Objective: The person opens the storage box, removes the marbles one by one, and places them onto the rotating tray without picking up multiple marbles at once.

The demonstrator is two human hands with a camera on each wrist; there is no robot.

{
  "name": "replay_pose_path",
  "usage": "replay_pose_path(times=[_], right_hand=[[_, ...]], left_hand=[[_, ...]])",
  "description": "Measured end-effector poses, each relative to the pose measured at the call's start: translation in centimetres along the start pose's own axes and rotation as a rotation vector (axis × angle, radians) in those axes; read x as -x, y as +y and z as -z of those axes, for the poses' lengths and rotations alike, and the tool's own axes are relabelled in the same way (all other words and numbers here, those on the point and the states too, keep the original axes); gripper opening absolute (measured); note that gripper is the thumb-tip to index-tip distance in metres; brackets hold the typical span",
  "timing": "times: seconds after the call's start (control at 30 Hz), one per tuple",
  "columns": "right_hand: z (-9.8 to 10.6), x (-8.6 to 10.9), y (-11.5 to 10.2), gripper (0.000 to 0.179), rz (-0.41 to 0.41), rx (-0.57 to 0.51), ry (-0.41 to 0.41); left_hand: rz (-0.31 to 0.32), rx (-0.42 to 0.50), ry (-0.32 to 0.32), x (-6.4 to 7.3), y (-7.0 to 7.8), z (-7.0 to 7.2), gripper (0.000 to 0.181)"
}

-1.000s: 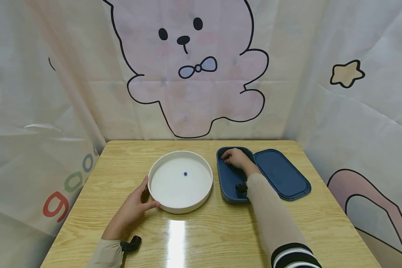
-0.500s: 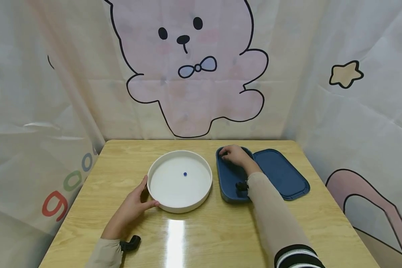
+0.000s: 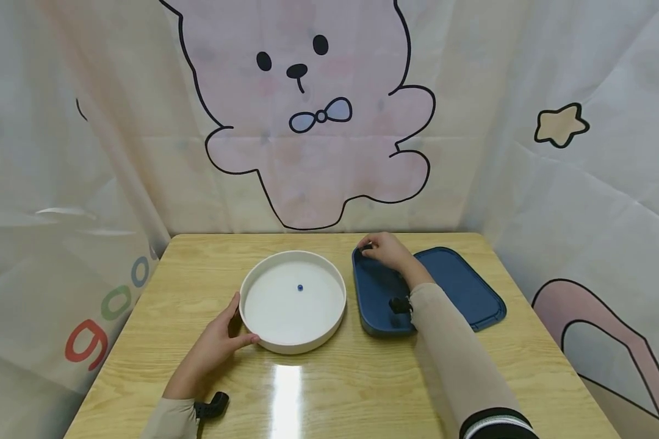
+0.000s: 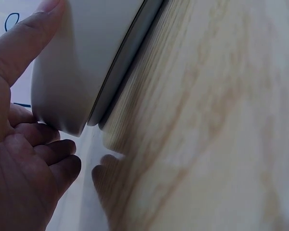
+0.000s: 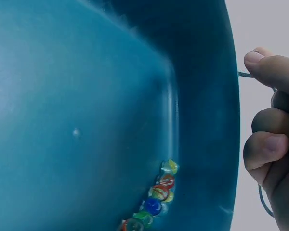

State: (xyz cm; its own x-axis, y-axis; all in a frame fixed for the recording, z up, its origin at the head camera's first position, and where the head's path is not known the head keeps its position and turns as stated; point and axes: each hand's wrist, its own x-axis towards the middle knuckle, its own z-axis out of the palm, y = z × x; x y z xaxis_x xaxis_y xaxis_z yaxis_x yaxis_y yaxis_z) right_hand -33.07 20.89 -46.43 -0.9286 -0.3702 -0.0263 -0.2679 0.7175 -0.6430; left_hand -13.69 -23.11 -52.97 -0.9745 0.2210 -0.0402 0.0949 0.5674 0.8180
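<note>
A white round dish (image 3: 277, 317) stands on the table with one small blue marble (image 3: 300, 288) in it. My left hand (image 3: 215, 342) holds the dish at its near left side, thumb on the front wall and fingers along the left. Over the far left end of a blue rectangular box (image 3: 370, 305) is my right hand (image 3: 385, 250), fingers curled and thumb drawn in toward the index finger. I cannot tell whether something small is pinched there. In the right wrist view several coloured glass marbles (image 5: 159, 192) lie along the box's inner edge, beside the right hand's fingers.
A blue lid (image 3: 464, 286) lies to the right of the box, close against it. The wooden table (image 3: 357, 390) ends at a printed curtain (image 3: 318, 171) behind. Black cameras are strapped at both wrists.
My right hand has risen from inside the box to the level of its far rim. The left hand has stayed at the dish. The head view has shifted slightly.
</note>
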Motion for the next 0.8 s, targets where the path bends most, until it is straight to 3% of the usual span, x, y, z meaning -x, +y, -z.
replay_pose_path(times=[0.27,0.8], right_hand=[[-0.2,0.0,-1.4,0.019,0.050,-0.008,0.054],[-0.1,-0.4,-4.8,0.019,0.117,-0.058,0.027]], left_hand=[[0.013,-0.003,0.009,0.1,0.0,0.0,0.123],[0.010,0.011,-0.005,-0.1,0.1,0.1,0.121]])
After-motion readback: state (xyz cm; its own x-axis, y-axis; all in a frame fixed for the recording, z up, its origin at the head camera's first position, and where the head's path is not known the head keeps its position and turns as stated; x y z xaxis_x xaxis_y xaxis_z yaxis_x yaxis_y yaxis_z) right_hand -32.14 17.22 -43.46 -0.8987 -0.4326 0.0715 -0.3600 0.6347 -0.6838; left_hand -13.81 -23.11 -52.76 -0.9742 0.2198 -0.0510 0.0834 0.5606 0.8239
